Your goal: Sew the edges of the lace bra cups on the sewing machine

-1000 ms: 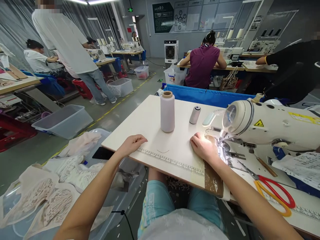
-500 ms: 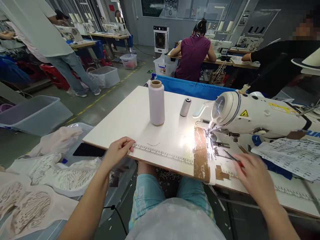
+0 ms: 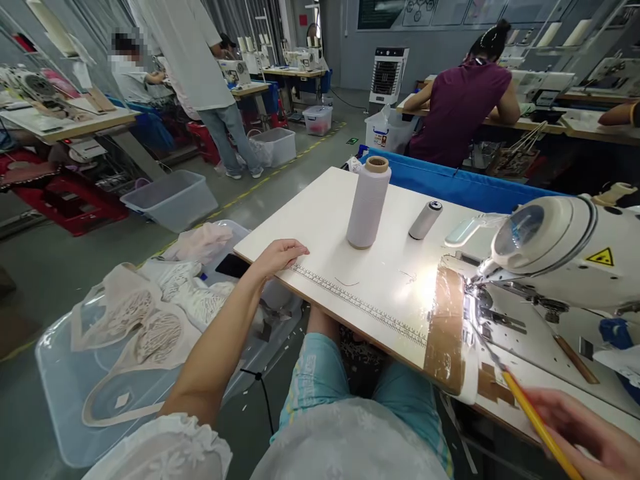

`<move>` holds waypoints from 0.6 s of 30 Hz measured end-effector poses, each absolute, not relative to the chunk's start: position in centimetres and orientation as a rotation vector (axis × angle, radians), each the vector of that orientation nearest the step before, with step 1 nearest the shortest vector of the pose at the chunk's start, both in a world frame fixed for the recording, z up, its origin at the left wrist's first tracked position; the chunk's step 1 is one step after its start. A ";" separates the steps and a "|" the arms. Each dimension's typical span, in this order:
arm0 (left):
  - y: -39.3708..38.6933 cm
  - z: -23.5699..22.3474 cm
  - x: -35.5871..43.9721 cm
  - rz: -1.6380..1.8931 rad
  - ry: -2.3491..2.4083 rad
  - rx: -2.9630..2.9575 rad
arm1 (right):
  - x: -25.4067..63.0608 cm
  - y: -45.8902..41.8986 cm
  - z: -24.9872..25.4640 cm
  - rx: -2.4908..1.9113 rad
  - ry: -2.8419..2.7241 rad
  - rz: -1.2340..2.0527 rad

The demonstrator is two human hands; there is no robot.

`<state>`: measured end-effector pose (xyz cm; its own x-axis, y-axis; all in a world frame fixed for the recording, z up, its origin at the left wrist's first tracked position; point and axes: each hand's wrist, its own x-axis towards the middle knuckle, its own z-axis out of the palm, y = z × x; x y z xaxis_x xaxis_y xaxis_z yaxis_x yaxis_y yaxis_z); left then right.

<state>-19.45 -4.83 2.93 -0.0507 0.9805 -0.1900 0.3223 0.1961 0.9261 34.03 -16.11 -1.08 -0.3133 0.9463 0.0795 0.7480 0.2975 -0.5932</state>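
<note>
My left hand [image 3: 284, 256] rests at the left front edge of the white table [image 3: 310, 220], by the end of the printed ruler strip [image 3: 360, 303]. Its fingers are pressed together; whether anything is between them is hidden. At the lower right, my right hand [image 3: 583, 430] is closed around a thin pointed tool with a yellow handle [image 3: 533, 415]. The tool's slim grey tip points toward the lit needle area of the sewing machine [image 3: 555, 250]. A loose thread [image 3: 347, 283] lies between the ruler and a large white thread cone [image 3: 369, 207].
A small grey spool [image 3: 425, 221] stands behind the needle area. Brown tape [image 3: 444, 333] covers the table beside it. A wooden-handled tool [image 3: 575, 359] lies to the right. At left, a clear plastic bin [image 3: 55, 393] holds pale bras [image 3: 160, 333]. Several people work beyond.
The view has swung left, so the table and machine appear farther right. My right hand has come lower and nearer, with the tool's yellow handle now showing. My left hand stays near the table edge.
</note>
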 end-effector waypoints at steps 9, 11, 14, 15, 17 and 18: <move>-4.7 1.8 -19.2 0.914 1.470 1.226 | 10.1 -4.1 3.0 -1.149 -1.715 2.262; -4.6 1.7 -19.2 0.920 1.453 1.224 | 7.8 -1.7 2.9 -1.229 -1.692 2.278; -4.6 1.4 -19.1 0.923 1.434 1.220 | 5.8 0.4 2.6 -1.288 -1.686 2.279; -4.5 1.3 -19.1 0.921 1.428 1.222 | 5.2 0.8 2.6 -1.302 -1.684 2.271; -4.4 1.0 -19.2 0.915 1.414 1.226 | 4.3 1.4 2.4 -1.346 -1.697 2.217; -4.3 0.9 -19.2 0.912 1.409 1.231 | 3.9 1.6 2.4 -1.370 -1.718 2.167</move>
